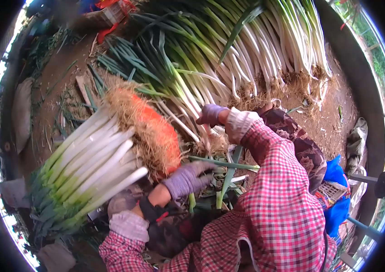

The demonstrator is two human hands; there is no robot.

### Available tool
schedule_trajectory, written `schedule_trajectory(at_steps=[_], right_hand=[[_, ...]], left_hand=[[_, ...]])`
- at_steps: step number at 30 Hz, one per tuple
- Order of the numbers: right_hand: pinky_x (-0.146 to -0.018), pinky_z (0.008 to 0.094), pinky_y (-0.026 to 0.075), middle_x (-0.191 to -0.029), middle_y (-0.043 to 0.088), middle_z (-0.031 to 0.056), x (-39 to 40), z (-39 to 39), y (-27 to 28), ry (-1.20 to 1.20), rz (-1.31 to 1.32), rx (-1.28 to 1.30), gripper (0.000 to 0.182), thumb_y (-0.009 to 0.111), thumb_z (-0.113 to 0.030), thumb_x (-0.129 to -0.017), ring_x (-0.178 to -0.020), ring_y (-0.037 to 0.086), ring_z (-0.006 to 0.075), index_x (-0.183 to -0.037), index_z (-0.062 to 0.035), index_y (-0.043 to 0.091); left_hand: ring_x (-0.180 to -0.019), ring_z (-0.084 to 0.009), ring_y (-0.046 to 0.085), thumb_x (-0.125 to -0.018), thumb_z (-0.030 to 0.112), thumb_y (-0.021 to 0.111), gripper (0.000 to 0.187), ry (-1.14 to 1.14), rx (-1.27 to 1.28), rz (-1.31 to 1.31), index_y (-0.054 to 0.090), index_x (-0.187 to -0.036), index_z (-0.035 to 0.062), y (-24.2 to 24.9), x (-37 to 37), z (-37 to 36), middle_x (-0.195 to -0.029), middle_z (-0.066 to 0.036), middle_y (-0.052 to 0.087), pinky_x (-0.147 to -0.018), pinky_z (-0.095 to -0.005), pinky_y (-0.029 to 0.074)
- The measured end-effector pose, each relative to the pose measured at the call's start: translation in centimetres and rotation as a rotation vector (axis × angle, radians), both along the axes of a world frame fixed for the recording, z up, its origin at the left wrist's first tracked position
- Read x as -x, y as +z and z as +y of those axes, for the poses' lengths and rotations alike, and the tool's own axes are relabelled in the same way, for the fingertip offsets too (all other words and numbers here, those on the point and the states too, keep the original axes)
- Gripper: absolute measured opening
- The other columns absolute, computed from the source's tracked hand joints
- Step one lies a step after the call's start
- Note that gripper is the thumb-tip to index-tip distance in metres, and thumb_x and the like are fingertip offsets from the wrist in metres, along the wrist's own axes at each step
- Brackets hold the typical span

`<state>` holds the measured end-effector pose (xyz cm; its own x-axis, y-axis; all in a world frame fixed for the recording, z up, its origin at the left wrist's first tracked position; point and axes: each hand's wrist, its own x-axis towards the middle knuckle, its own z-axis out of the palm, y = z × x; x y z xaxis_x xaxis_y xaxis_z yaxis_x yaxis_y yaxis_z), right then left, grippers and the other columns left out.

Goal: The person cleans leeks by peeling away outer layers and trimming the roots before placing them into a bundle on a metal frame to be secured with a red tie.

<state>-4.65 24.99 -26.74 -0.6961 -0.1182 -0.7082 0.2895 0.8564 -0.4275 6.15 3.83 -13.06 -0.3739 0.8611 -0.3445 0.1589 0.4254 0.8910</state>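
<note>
My right hand (211,115), in a purple glove, is closed on a long green onion (207,136) at the near edge of a large heap of green onions (233,50). Its fingertips are partly hidden by the hand itself. Lower down, my left hand (190,180), gloved too and slightly blurred, has its fingers stretched out and holds nothing visible. Cut green leaves (228,174) lie just to its right. A bundle of cleaned green onions (92,154) rests at the left, its roots against an orange-red support (158,127).
Bare soil (54,77) with leaf scraps shows at the left. A basket with red cloth (108,13) stands at the top. To the right are a blue bag (335,199), a grey crumpled sack (358,138) and a metal frame bar (362,179). A low wall (367,68) curves behind.
</note>
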Motion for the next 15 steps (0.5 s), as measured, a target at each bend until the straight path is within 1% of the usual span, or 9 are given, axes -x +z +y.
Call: schedule_trajectory(at_steps=[2,4,5,6,8,9,11,13,15], right_hand=[[-0.053,0.0339,0.048,-0.068,0.063,0.0063,-3.3,-0.1,3.2,-0.205,-0.065,0.348,0.046,0.072,-0.047,-0.075,-0.056,0.058,0.0175,-0.084,-0.0019,0.067],[-0.045,0.0302,0.037,-0.064,0.057,0.0042,-6.0,1.4,0.8,-0.483,-0.097,0.581,0.044,0.076,-0.049,-0.074,-0.051,0.049,0.0125,-0.074,-0.0067,0.064],[-0.046,0.0304,0.038,-0.064,0.057,0.0043,-7.2,2.5,1.5,-0.422,-0.148,0.534,0.041,0.073,-0.046,-0.078,-0.052,0.049,0.0119,-0.077,-0.0054,0.063],[-0.047,0.0305,0.038,-0.065,0.057,0.0045,-8.0,3.7,2.3,-0.36,-0.192,0.487,0.04,0.071,-0.043,-0.081,-0.052,0.05,0.0114,-0.079,-0.0041,0.063],[-0.055,0.0279,0.043,-0.074,0.06,0.0006,-11.7,5.5,5.3,0.196,0.222,0.864,0.033,0.063,-0.035,-0.086,-0.062,0.053,0.01,-0.092,-0.0027,0.066],[-0.053,0.0306,0.045,-0.071,0.06,0.005,-14.1,5.2,6.1,0.101,0.209,0.983,0.036,0.06,-0.039,-0.087,-0.057,0.053,0.0112,-0.096,-0.0043,0.062],[-0.057,0.0303,0.049,-0.075,0.065,0.0059,-19.6,4.7,13.2,-0.161,-0.061,0.846,0.035,0.061,-0.037,-0.084,-0.061,0.057,0.0129,-0.094,-0.0036,0.065],[-0.058,0.029,0.049,-0.071,0.063,0.0034,-24.0,3.3,21.1,-0.128,-0.062,0.557,0.031,0.064,-0.03,-0.081,-0.063,0.058,0.0118,-0.095,-0.0028,0.067],[-0.061,0.0292,0.05,-0.077,0.066,0.0049,-26.1,3.3,22.2,-0.083,-0.087,0.716,0.035,0.064,-0.027,-0.08,-0.065,0.059,0.0128,-0.105,-0.0029,0.066]], left_hand=[[-0.091,-0.0133,0.06,-0.09,0.019,0.061,0.032,0.089,0.147,-0.247,0.058,-0.12,0.005,1.3,0.6,0.5,-0.098,-0.006,0.064,-0.083,-0.0295,0.051],[-0.087,-0.0085,0.058,-0.091,0.016,0.06,0.029,0.205,-0.013,-0.206,0.059,-0.117,0.0041,-1.0,0.2,-0.2,-0.094,-0.001,0.063,-0.08,-0.0265,0.05],[-0.078,-0.0161,0.062,-0.086,0.017,0.063,0.021,0.321,-0.111,-0.077,0.064,-0.104,0.007,-1.0,-0.2,0.1,-0.086,-0.009,0.065,-0.074,-0.0308,0.051],[-0.079,-0.0156,0.061,-0.084,0.015,0.063,0.026,0.375,-0.052,-0.117,0.063,-0.109,0.0084,-0.5,-0.2,0.3,-0.088,-0.008,0.064,-0.074,-0.031,0.051],[-0.089,-0.0198,0.06,-0.08,0.013,0.063,0.039,0.36,-0.047,0.185,0.059,-0.119,0.0118,0.3,0.3,0.5,-0.097,-0.01,0.062,-0.082,-0.0334,0.05],[-0.098,-0.0237,0.059,-0.079,0.015,0.063,0.045,0.337,-0.099,0.442,0.056,-0.123,0.011,-0.1,0.4,0.8,-0.107,-0.012,0.059,-0.088,-0.0349,0.049],[-0.118,-0.032,0.049,-0.076,0.019,0.063,0.058,0.298,-0.064,0.748,0.048,-0.132,0.0135,-0.3,0.9,1.7,-0.128,-0.017,0.05,-0.103,-0.0396,0.04],[-0.12,-0.0287,0.047,-0.075,0.018,0.064,0.056,0.239,-0.15,0.988,0.051,-0.129,0.0161,0.9,0.8,2.6,-0.126,-0.014,0.05,-0.105,-0.0374,0.037],[-0.124,-0.0275,0.043,-0.074,0.022,0.065,0.058,0.134,-0.157,1.054,0.05,-0.13,0.0166,1.1,1.1,2.8,-0.128,-0.015,0.049,-0.11,-0.038,0.03]])
